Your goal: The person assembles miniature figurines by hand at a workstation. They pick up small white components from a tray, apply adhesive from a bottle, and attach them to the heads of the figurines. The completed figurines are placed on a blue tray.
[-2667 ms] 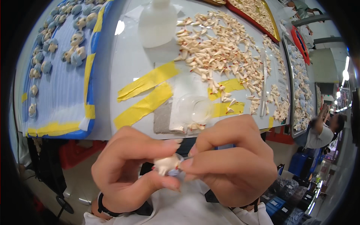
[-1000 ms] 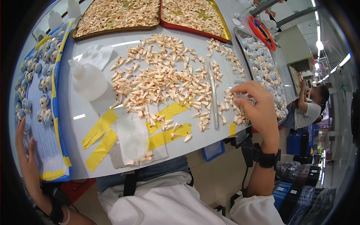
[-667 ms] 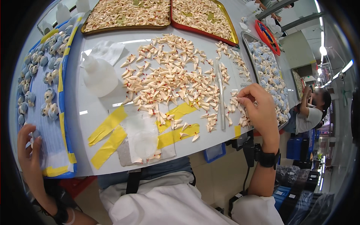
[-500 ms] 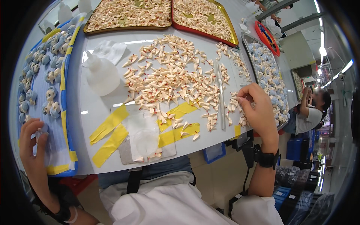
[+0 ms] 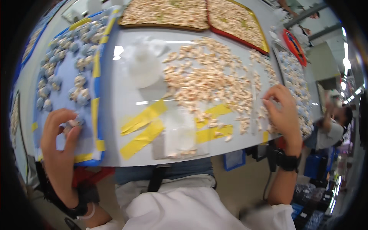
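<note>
At the left, my left hand (image 5: pixel 57 134) is closed, thumb and fingers pinching a small blue-and-cream figurine (image 5: pixel 78 120) over a blue-rimmed tray (image 5: pixel 96 86). More such figurines (image 5: pixel 80 94) lie in that tray on a pale blue lining. On the right, the thumb and forefinger of my right hand (image 5: pixel 284 113) come together above small cream pointed pieces (image 5: pixel 262 115). Whatever they pinch, if anything, is too small to see. Between my hands spreads a large heap of the same cream pieces (image 5: pixel 207 76). Blur softens the picture.
A translucent squeeze bottle (image 5: pixel 143 71) stands left of the heap. Yellow tape strips (image 5: pixel 143 117) lie before it. Two trays of cream pieces (image 5: pixel 163 27) (image 5: pixel 237 40) sit at the back. A metal tray (image 5: pixel 278 63) and a red basket (image 5: pixel 285 38) stand right; a person (image 5: pixel 331 128) is beyond.
The whole view has swung left, so the table appears farther right. My left hand has tilted, and the figurine in it shows more. My right hand stays by the cream pieces, still pinched.
</note>
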`<action>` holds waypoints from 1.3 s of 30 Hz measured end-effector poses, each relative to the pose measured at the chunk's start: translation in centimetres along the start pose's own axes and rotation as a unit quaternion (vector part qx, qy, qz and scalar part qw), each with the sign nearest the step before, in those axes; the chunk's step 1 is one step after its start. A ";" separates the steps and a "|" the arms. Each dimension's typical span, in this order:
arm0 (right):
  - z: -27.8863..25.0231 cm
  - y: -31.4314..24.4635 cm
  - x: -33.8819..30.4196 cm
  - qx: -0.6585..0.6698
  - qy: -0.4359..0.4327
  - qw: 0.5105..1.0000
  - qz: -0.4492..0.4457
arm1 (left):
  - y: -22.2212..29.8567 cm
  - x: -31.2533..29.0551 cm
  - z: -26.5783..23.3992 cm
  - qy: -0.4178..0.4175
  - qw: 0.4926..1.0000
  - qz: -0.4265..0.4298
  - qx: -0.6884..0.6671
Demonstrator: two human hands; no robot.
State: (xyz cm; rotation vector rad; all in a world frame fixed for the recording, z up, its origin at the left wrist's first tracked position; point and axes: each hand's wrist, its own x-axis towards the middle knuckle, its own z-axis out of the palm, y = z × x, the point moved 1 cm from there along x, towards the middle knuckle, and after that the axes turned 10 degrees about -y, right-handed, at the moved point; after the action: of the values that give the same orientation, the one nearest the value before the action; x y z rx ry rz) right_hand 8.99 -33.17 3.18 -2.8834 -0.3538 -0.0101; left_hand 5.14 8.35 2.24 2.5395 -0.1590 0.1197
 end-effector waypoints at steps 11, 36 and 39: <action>-1.3 -0.6 -2.6 0.256 0.121 0.954 0.094 | 0.2 -0.5 -0.9 0.131 0.984 0.044 -0.110; 0.3 -10.6 -1.4 0.485 0.072 0.867 -0.091 | 6.4 -3.9 5.8 -0.064 0.761 -0.036 -0.645; 0.3 -11.4 -1.0 0.451 0.045 0.889 -0.060 | 5.4 -4.0 5.9 -0.086 0.753 0.013 -0.652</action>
State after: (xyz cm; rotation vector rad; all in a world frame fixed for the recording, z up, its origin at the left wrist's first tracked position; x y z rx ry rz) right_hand 5.32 -22.57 5.48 -1.9274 -0.3844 0.0012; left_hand 0.71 0.92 -0.10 1.1219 -0.2374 -0.1758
